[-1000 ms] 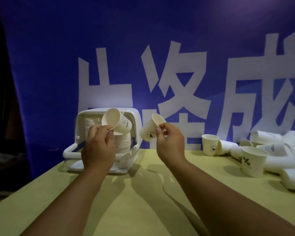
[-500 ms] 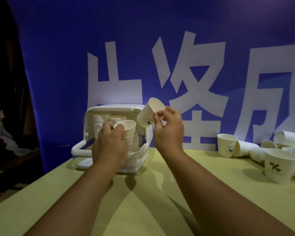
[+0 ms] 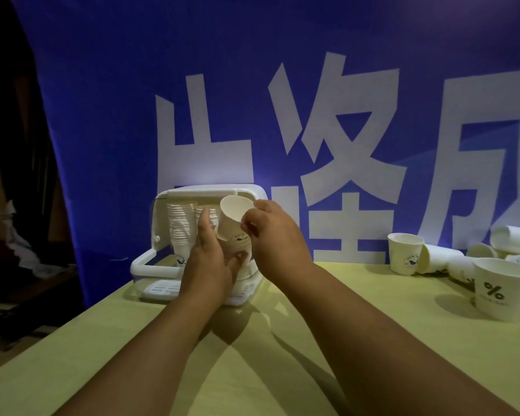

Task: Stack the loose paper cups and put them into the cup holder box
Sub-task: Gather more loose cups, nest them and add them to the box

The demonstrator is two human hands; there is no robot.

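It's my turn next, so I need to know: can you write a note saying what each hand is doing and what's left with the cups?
Left hand: holds the front stack in the cup holder box.
Right hand: pinches one cup, tilted, base at that stack's top.
Done: several stacks stand in the box.
Left: seat this cup, then stack and box the loose cups on the table, right side.

left hand (image 3: 206,267): bare, nothing worn on the fingers or thumb in view. right hand (image 3: 278,238): bare across the back and knuckles. left forearm (image 3: 150,340): uncovered from wrist to the lower frame edge. right forearm (image 3: 373,334): uncovered likewise. nails too small to judge.
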